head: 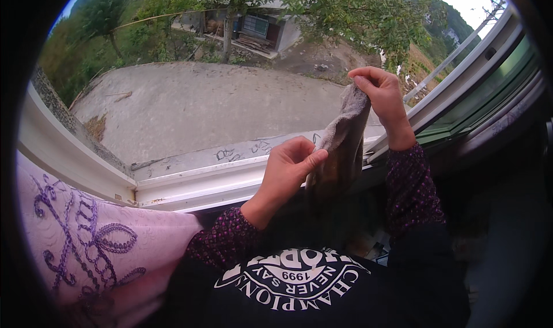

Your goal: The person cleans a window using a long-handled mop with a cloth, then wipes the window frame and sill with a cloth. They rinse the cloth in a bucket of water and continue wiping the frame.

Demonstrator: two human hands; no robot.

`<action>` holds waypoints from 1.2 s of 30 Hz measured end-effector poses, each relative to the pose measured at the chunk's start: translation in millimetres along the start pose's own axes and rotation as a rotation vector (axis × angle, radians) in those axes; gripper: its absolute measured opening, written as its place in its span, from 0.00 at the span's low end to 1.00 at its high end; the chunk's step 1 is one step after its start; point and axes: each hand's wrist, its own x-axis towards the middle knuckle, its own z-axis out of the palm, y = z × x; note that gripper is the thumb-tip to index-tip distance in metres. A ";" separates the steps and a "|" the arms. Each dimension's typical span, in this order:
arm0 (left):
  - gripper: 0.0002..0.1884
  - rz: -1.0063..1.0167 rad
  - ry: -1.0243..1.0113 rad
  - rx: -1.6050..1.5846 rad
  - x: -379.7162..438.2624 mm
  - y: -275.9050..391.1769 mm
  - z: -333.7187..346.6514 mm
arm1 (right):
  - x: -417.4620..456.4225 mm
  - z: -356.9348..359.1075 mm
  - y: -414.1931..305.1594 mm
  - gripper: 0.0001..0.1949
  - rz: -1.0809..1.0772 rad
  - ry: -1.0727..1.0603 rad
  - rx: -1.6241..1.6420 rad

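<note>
A grey-brown cloth [343,133] hangs between my two hands in front of an open window. My right hand [382,96] is raised higher and pinches its upper corner between thumb and fingers. Lower and to the left, my left hand [291,166] grips the cloth's left edge the same way. The upper edge of the cloth sags in folds from one hand to the other. Its lower part drops below the window frame into shadow, where the end is hard to make out.
The white window frame [203,181] runs beneath my hands. At right stands a sliding glass pane [471,99]. A pink embroidered curtain [99,233] hangs at lower left. Outside are a concrete yard [207,99], trees and a small building [263,29].
</note>
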 end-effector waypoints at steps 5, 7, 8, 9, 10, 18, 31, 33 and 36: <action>0.05 0.012 0.144 -0.092 -4.9 28.3 -29.2 | 2.9 1.8 19.8 0.08 0.009 -0.128 -0.366; 0.07 0.029 0.212 -0.094 -5.5 44.7 -35.1 | -11.1 32.8 -4.5 0.12 -0.176 -0.068 -0.830; 0.07 0.050 0.232 -0.096 -8.0 53.6 -39.0 | -11.2 48.3 -13.4 0.15 -0.295 -0.094 -0.588; 0.06 0.078 0.268 -0.110 -11.0 61.6 -41.5 | -11.4 65.4 -25.1 0.18 -0.410 -0.121 -0.339; 0.06 0.109 0.314 -0.123 -15.8 69.2 -45.5 | -20.0 86.5 -46.2 0.20 -0.353 -0.265 -0.034; 0.07 0.207 0.653 0.168 -95.7 83.6 -110.5 | -83.9 201.7 -91.6 0.16 -0.072 -0.589 0.566; 0.09 0.284 1.425 0.540 -241.3 84.9 -160.7 | -122.5 320.4 -119.4 0.02 -0.640 -0.499 -0.010; 0.09 0.239 1.397 0.563 -236.5 79.1 -157.3 | -124.4 329.5 -120.7 0.02 -0.654 -0.504 -0.064; 0.07 0.215 1.333 0.658 -231.2 71.5 -154.2 | -127.1 333.0 -119.4 0.02 -0.619 -0.553 -0.027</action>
